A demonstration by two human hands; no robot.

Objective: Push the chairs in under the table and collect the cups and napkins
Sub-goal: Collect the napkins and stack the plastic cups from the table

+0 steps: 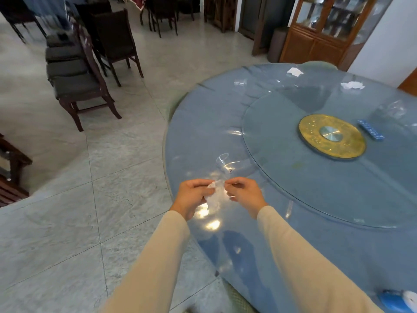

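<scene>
A crumpled white napkin [216, 193] is held between both hands over the near-left edge of the round blue table [293, 199]. My left hand [193, 198] grips its left side and my right hand [244, 192] pinches its right side. A clear plastic cup [223, 164] tilts just above the hands; which hand holds it is unclear. Two more white napkins [294, 71] [352, 85] lie at the table's far edge. Another clear cup [240, 82] stands far left on the table, and one more clear cup [392, 109] sits on the right.
A glass turntable with a gold centre disc [332, 136] fills the table's middle, with a blue box [371, 132] beside it. Stacked dark chairs [76, 77] stand on the tiled floor to the left. A wooden cabinet [325, 30] is behind the table. A blue and white object [397, 300] lies near right.
</scene>
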